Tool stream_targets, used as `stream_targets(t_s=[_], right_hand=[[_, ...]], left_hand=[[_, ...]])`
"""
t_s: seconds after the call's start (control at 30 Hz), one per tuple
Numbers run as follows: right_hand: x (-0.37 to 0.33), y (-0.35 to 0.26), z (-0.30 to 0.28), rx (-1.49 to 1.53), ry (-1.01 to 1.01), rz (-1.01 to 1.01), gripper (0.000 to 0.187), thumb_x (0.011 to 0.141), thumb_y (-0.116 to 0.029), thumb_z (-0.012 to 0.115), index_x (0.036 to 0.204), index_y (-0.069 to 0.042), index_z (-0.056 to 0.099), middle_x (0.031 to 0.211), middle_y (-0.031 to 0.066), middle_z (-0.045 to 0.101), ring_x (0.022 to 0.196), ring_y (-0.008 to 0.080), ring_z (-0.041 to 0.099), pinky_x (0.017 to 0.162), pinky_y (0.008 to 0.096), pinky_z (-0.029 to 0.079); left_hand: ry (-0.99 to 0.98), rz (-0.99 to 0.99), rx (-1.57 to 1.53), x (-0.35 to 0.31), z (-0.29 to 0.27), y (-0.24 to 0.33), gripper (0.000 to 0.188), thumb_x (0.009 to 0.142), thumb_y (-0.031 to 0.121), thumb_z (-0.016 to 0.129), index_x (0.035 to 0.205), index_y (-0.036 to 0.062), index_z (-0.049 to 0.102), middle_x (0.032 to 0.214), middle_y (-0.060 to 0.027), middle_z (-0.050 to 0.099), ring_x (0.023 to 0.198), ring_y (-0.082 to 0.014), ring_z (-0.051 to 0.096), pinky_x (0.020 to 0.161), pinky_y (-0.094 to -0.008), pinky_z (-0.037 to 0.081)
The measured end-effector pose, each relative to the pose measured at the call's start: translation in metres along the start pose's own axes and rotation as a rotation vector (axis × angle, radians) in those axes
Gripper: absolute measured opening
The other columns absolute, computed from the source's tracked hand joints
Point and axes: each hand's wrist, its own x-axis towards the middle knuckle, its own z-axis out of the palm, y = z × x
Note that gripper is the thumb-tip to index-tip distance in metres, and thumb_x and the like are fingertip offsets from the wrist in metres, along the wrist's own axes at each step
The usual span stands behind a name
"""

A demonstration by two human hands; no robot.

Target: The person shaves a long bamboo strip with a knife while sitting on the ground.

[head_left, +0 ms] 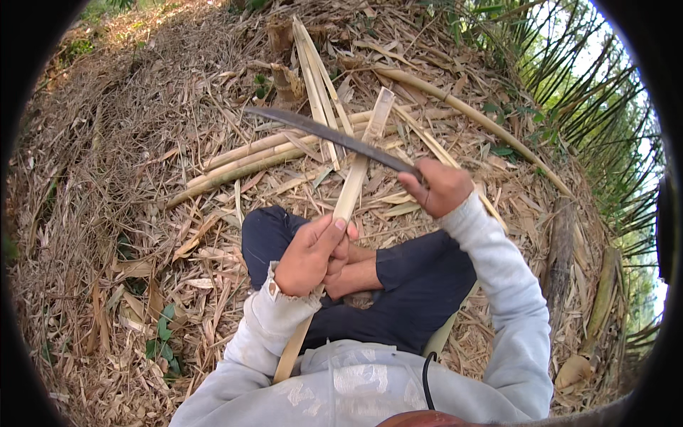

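Observation:
My left hand point(311, 255) is closed around a pale split bamboo strip point(353, 186), thumb on top. The strip slants from beside my left forearm, under the hand, up to its far end ahead of me. My right hand point(442, 187) grips a long dark machete point(334, 136); its handle is hidden in the fist. The blade points to the far left and crosses over the strip beyond my left hand. Whether the edge touches the strip, I cannot tell.
Several split bamboo strips point(313, 78) lean near a cut stump point(286, 84). Bamboo poles point(249, 158) lie across the ground ahead, with a long curved pole point(469, 107) at far right. Dry leaves point(135, 213) cover the ground. My crossed legs point(405, 285) are beneath my hands.

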Motion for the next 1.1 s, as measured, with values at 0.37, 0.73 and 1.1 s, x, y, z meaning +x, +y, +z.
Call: stream_targets(t_s=[0.37,0.73,1.1], right_hand=[[0.005,-0.029,-0.019,-0.088,0.016,-0.286,0.048,0.082,-0.056,0.065,0.067,-0.012,0.054,0.054,0.0034,0.051,0.045,0.0215,0.055,0.041,0.0366,0.043],[0.007,0.022,-0.014,-0.110,-0.020,0.035,0.048,0.087,-0.050,0.064,0.065,-0.010,0.052,0.054,0.0059,0.051,0.045,0.0253,0.054,0.042,0.0372,0.043],[-0.004,-0.011,-0.013,-0.025,0.055,-0.028,0.048,0.085,-0.051,0.065,0.064,-0.010,0.050,0.053,0.0061,0.051,0.046,0.0246,0.057,0.041,0.0378,0.044]], left_hand=[[-0.033,-0.017,-0.049,-0.007,-0.003,-0.003,0.024,0.105,0.023,0.039,0.099,0.0035,0.052,0.063,0.0048,0.039,0.044,-0.0031,0.030,0.038,-0.0217,0.021],[-0.067,-0.046,-0.076,0.009,-0.004,-0.007,0.023,0.104,0.025,0.042,0.100,0.0038,0.051,0.063,0.0056,0.035,0.044,-0.0028,0.025,0.039,-0.0218,0.019],[-0.079,-0.066,-0.125,-0.006,0.000,0.007,0.021,0.105,0.025,0.040,0.101,0.0065,0.051,0.066,0.0068,0.031,0.046,-0.0024,0.023,0.039,-0.0217,0.017]])
